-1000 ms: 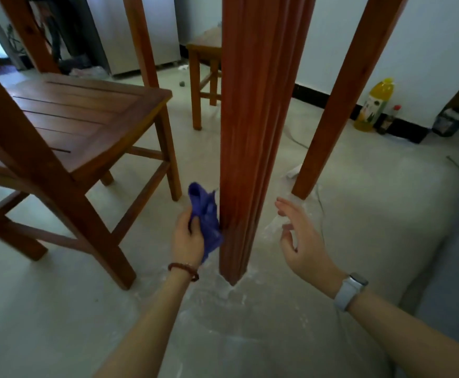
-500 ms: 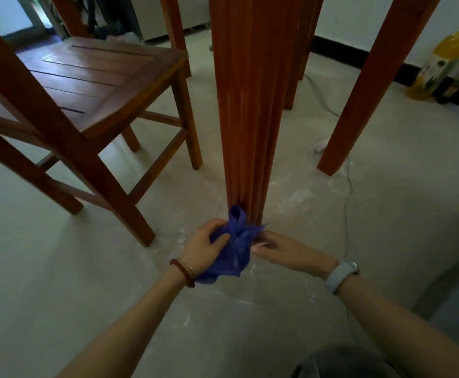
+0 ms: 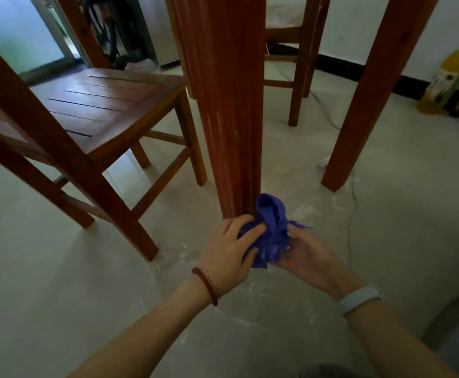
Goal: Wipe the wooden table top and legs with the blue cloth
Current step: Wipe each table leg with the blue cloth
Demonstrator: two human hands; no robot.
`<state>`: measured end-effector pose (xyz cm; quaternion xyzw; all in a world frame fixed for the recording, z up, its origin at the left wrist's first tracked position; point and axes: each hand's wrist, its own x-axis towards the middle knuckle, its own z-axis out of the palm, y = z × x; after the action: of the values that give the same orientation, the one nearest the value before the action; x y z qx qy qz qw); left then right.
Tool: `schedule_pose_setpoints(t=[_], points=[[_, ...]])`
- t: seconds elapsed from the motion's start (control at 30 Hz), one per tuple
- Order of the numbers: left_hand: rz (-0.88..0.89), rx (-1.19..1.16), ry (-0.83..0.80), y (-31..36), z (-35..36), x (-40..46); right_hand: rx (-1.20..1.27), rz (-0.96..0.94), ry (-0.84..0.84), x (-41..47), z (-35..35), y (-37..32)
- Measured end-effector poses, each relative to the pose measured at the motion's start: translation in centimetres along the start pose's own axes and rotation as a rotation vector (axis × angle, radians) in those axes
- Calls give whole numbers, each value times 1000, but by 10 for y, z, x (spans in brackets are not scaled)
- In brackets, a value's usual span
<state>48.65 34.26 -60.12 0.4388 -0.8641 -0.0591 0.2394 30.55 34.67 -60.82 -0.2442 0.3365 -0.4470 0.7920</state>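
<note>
Passing blue cloth (image 3: 270,230) from left hand (image 3: 229,255) into cupped right hand (image 3: 308,257), both gripping it, at table leg (image 3: 231,118) foot, lower centre; regrip for the leg's other side likely.

Dim daylight from upper left; edges warped.

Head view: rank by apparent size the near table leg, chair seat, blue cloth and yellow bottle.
1. Near table leg and chair seat: alike, and the leg is nearer, so unranked.
2. Blue cloth.
3. Yellow bottle: smallest, though far off and blurred.
</note>
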Motion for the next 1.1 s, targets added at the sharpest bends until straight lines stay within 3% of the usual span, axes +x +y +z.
schedule_pose_setpoints(t=[0.1, 0.17, 0.23, 0.3, 0.37, 0.5, 0.6, 0.7, 0.77, 0.87, 0.93, 1.0, 1.07, 1.1], points=[[140, 91, -20, 9, -1, 19, 61, -1, -119, -6, -2, -14], [212, 78, -52, 14, -1, 27, 4, -85, -30, -3, 0, -20], [235, 14, -24, 18, -7, 29, 5, -215, 163, 3, -1, -30], [167, -30, 127, 15, -17, 30, 58, -385, 312, 9, -4, -49], [-9, -64, 324, 10, -31, 35, 96, -573, 373, 14, 2, -77], [-282, -247, 645, 5, -59, 63, -81, -877, 289, 32, 55, -125], [-338, -403, 680, 9, -72, 84, -327, -1021, 197, 46, 99, -151], [-333, -498, 593, 11, -72, 98, -418, -893, 97, 64, 99, -138], [-355, -559, 585, 10, -67, 99, -508, -631, 231, 73, 60, -97], [-401, -546, 606, 6, -55, 94, -837, -214, 372, 63, -7, -43], [-410, -544, 619, 4, -51, 93, -807, -262, 496, 63, -20, -47], [-413, -570, 626, 2, -51, 93, -641, -516, 544, 66, -5, -77], [-416, -617, 628, 3, -53, 92, -494, -750, 407, 62, 25, -104], [-417, -634, 627, 4, -55, 92, -406, -777, 288, 63, 37, -105]])
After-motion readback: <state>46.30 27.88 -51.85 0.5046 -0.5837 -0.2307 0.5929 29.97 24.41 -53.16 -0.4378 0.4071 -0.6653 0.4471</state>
